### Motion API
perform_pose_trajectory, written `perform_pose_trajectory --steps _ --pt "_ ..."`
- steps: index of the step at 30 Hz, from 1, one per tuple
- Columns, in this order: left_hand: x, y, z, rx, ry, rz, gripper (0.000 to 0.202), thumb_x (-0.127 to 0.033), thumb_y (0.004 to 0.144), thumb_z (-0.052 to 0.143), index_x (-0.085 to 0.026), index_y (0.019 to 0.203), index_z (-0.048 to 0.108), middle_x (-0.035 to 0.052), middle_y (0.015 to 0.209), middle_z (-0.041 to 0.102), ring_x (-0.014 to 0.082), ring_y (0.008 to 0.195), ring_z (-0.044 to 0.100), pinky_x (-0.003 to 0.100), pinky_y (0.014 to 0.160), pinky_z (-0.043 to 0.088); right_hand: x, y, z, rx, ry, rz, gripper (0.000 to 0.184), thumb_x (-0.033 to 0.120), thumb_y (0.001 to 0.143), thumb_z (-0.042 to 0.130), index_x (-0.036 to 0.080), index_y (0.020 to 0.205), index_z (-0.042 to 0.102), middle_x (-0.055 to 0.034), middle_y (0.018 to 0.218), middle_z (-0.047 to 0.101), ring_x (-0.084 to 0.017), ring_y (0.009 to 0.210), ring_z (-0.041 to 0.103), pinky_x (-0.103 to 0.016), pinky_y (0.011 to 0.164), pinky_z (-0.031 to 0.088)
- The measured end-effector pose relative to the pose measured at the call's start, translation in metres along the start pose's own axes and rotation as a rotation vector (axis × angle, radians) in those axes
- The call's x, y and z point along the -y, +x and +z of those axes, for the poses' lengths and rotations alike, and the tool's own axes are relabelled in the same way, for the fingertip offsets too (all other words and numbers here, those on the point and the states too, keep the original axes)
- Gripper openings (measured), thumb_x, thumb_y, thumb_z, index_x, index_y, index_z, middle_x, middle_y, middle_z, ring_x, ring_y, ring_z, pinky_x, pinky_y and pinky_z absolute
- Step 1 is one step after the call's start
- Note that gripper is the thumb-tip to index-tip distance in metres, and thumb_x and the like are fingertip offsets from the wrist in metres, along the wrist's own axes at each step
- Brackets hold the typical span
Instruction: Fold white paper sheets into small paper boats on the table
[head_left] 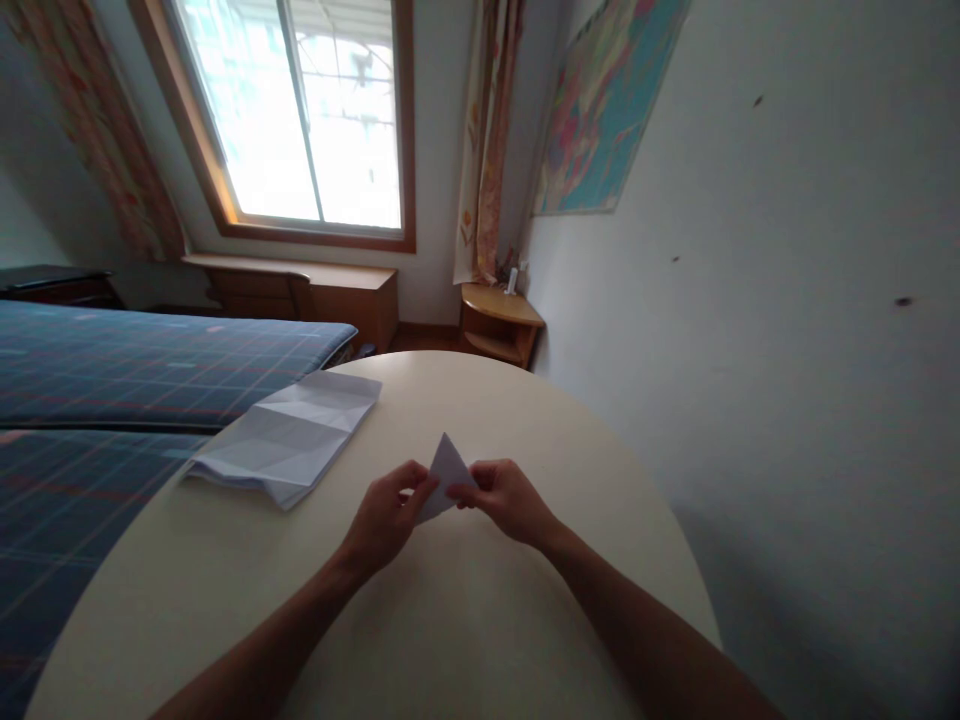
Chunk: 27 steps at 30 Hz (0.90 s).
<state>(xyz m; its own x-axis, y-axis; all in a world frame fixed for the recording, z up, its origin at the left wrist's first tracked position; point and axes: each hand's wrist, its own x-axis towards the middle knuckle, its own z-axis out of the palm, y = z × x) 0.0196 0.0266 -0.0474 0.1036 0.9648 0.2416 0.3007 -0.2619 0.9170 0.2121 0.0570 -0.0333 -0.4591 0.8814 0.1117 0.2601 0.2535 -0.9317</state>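
Observation:
A small folded piece of white paper [447, 472], pointed like a triangle, is held just above the round cream table [480, 620]. My left hand [388, 518] pinches its lower left side with fingers closed. My right hand [507, 498] pinches its right edge, fingers also closed. Both forearms reach in from the bottom of the view.
A stack of creased white paper sheets [289, 436] lies on the table's far left, near its edge. A bed with a blue plaid cover [112, 380] is on the left. Beyond are a wooden desk [330, 290], a corner shelf [499, 322], a window and the wall on the right.

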Motion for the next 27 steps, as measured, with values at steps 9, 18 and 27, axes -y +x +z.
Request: perform_pose_trajectory --steps 9,18,27 --pt "0.008 0.004 -0.001 0.010 -0.171 -0.139 0.030 -0.048 0.083 0.060 -0.019 0.076 0.057 0.0016 0.066 0.070 0.0187 0.065 0.067 0.028 0.059 0.050 -0.006 0.003 -0.023 0.033 0.041 0.033 0.038 0.053 0.077 0.070 0.015 0.077 0.073 -0.0034 0.068 0.070 -0.014 0.062 0.061 -0.026 0.062 0.047" --pt "0.008 0.005 -0.006 -0.019 -0.189 -0.186 0.032 -0.050 0.080 0.062 -0.018 0.075 0.058 0.0004 0.064 0.070 0.0155 0.059 0.064 0.026 0.057 0.048 -0.009 0.004 -0.022 -0.015 0.123 0.062 0.047 0.051 0.074 0.074 0.012 0.100 0.068 -0.0063 0.082 0.071 -0.016 0.072 0.066 -0.029 0.068 0.052" --pt "0.003 0.001 0.002 0.015 -0.113 -0.189 0.030 -0.047 0.079 0.062 -0.018 0.072 0.057 -0.0019 0.056 0.063 0.0118 0.048 0.053 0.021 0.046 0.038 -0.012 0.003 -0.017 0.075 0.108 0.077 0.039 0.052 0.077 0.072 0.013 0.078 0.072 -0.0041 0.068 0.070 -0.014 0.061 0.062 -0.025 0.061 0.047"
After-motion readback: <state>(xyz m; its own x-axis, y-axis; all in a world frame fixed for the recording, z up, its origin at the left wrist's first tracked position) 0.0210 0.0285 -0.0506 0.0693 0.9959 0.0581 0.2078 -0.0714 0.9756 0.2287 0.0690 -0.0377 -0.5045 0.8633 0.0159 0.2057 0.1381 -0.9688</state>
